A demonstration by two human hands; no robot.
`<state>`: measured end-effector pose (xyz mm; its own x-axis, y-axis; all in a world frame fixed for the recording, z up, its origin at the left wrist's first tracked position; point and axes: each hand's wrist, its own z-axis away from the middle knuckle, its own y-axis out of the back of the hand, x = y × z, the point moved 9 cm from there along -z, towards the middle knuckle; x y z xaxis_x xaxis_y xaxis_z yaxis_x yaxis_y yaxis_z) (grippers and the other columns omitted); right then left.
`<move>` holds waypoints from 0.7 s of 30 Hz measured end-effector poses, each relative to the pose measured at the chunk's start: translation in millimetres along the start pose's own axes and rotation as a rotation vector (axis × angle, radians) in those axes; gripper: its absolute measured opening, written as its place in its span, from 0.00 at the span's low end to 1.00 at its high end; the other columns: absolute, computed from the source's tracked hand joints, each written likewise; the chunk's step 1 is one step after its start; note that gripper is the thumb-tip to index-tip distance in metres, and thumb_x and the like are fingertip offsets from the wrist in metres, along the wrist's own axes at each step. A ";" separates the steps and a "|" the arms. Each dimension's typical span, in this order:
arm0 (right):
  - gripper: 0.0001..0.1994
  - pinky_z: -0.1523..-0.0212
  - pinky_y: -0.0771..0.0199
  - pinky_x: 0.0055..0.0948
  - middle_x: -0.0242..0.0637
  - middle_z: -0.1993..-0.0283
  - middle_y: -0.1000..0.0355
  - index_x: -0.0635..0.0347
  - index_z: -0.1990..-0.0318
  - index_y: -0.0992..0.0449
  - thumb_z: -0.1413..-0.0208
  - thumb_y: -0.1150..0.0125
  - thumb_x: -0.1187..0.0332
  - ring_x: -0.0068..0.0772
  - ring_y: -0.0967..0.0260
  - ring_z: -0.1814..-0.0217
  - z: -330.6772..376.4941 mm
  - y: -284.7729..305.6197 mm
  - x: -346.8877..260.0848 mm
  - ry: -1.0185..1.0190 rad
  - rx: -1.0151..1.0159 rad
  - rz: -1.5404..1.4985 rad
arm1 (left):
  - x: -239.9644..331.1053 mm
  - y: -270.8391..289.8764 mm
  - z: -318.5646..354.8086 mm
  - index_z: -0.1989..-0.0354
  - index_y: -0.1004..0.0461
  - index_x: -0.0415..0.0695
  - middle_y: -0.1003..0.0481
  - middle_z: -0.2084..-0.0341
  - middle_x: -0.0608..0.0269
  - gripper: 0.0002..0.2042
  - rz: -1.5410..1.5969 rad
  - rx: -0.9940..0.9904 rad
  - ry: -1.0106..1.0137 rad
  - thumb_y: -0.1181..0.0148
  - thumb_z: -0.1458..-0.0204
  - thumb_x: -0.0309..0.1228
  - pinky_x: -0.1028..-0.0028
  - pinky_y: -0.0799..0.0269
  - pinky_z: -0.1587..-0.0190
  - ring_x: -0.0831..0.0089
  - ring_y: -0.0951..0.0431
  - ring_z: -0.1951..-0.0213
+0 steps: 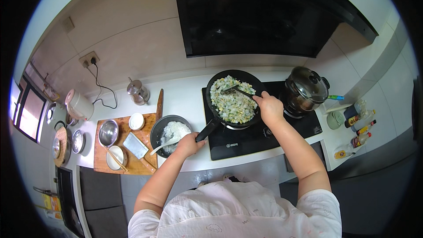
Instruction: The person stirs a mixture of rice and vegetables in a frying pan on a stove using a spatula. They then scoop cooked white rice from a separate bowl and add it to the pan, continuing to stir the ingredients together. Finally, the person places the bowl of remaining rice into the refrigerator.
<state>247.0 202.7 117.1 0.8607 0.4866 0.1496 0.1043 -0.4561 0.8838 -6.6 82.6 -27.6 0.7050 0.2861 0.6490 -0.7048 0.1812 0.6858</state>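
The right hand [269,107] is closed in a fist around the dark handle of a spatula [238,91], whose blade rests in the food at the far side of the frying pan [253,81]. The left hand [188,144] is curled shut around the end of the pan's black handle [207,130], which runs near and left from the pan body. The pan is round, black and shallow, and holds a pale, grainy mix of rice with green and yellow flecks [231,105]. It sits on the left zone of a flat black glass cooktop [260,139] set into a white counter [185,97]. On the right zone stands a dark pot with a domed glass lid [308,86] and a black knob. Just left of the left hand is a dark round bowl of white cooked rice [172,131] with a pale spoon [164,145] leaning in it. Further left lies a rectangular wooden cutting board [128,165] carrying a shiny steel bowl [108,132], a small white dish [136,121], a broad steel cleaver [135,145] and a white saucer with chopsticks [115,158]. Several bottles [359,125] stand at the right end of the counter. A black range hood [255,22] hangs above, against beige wall tiles.
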 end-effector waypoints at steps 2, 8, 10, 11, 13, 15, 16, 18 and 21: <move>0.08 0.75 0.28 0.34 0.33 0.69 0.33 0.45 0.62 0.20 0.49 0.44 0.66 0.35 0.29 0.73 4.9 -9.7 -1.2 0.018 0.003 0.017 | 3.6 0.7 0.1 0.63 0.24 0.43 0.26 0.85 0.60 0.15 -0.003 -0.005 0.001 0.38 0.50 0.43 0.70 0.29 0.73 0.69 0.25 0.83; 0.15 0.69 0.28 0.37 0.36 0.68 0.32 0.44 0.60 0.19 0.53 0.46 0.73 0.41 0.28 0.66 10.3 37.3 19.7 0.027 -0.095 -0.103 | 4.0 1.7 3.3 0.66 0.26 0.41 0.30 0.87 0.61 0.16 0.063 -0.025 0.026 0.37 0.51 0.43 0.69 0.33 0.76 0.69 0.29 0.85; 0.16 0.68 0.28 0.38 0.36 0.68 0.32 0.46 0.60 0.19 0.55 0.44 0.76 0.42 0.28 0.66 17.5 65.8 33.7 0.003 -0.118 -0.109 | 2.2 1.0 3.5 0.66 0.26 0.41 0.30 0.88 0.61 0.16 0.073 -0.023 0.027 0.37 0.51 0.43 0.68 0.33 0.77 0.70 0.30 0.85; 0.17 0.68 0.28 0.38 0.36 0.68 0.32 0.46 0.60 0.19 0.57 0.44 0.78 0.42 0.28 0.66 23.4 75.9 40.6 -0.001 -0.147 -0.111 | 2.2 -0.1 2.8 0.66 0.26 0.41 0.30 0.88 0.61 0.16 0.080 -0.027 0.026 0.37 0.51 0.43 0.69 0.33 0.77 0.70 0.30 0.85; 0.19 0.69 0.28 0.38 0.36 0.69 0.33 0.47 0.60 0.19 0.60 0.42 0.80 0.42 0.29 0.67 33.4 94.6 42.0 0.031 -0.187 -0.117 | 0.1 -1.6 1.9 0.67 0.26 0.41 0.30 0.88 0.62 0.16 0.092 -0.034 0.034 0.37 0.51 0.42 0.69 0.33 0.77 0.70 0.30 0.86; 0.18 0.70 0.28 0.38 0.35 0.69 0.33 0.47 0.60 0.19 0.60 0.42 0.80 0.42 0.29 0.68 42.1 93.6 34.8 0.048 -0.190 -0.130 | -0.4 -1.7 1.5 0.67 0.26 0.41 0.30 0.88 0.62 0.15 0.095 -0.033 0.031 0.36 0.51 0.42 0.69 0.33 0.78 0.71 0.30 0.86; 0.18 0.71 0.29 0.37 0.35 0.69 0.33 0.47 0.60 0.19 0.60 0.42 0.79 0.42 0.29 0.68 45.9 93.7 30.8 0.055 -0.191 -0.135 | 0.6 -1.2 1.7 0.67 0.26 0.41 0.30 0.88 0.62 0.15 0.091 -0.029 0.023 0.36 0.51 0.42 0.69 0.34 0.78 0.71 0.30 0.86; 0.16 0.74 0.30 0.36 0.34 0.72 0.35 0.47 0.61 0.19 0.58 0.41 0.76 0.39 0.30 0.72 49.8 85.8 18.4 0.090 -0.126 -0.127 | 3.2 -0.9 2.6 0.66 0.26 0.42 0.29 0.87 0.62 0.15 0.074 -0.038 0.018 0.37 0.51 0.42 0.70 0.32 0.77 0.71 0.29 0.85; 0.12 0.77 0.33 0.34 0.32 0.72 0.37 0.47 0.63 0.19 0.57 0.40 0.72 0.34 0.33 0.74 56.9 62.5 -3.3 0.186 -0.119 -0.070 | 7.8 0.3 1.5 0.64 0.25 0.43 0.26 0.85 0.61 0.15 0.032 -0.068 0.019 0.39 0.50 0.42 0.70 0.29 0.75 0.70 0.25 0.84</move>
<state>279.0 130.2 146.7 0.7460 0.6475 0.1558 0.0912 -0.3311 0.9392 -1.3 83.5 -21.9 0.6807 0.3104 0.6636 -0.7313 0.2351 0.6402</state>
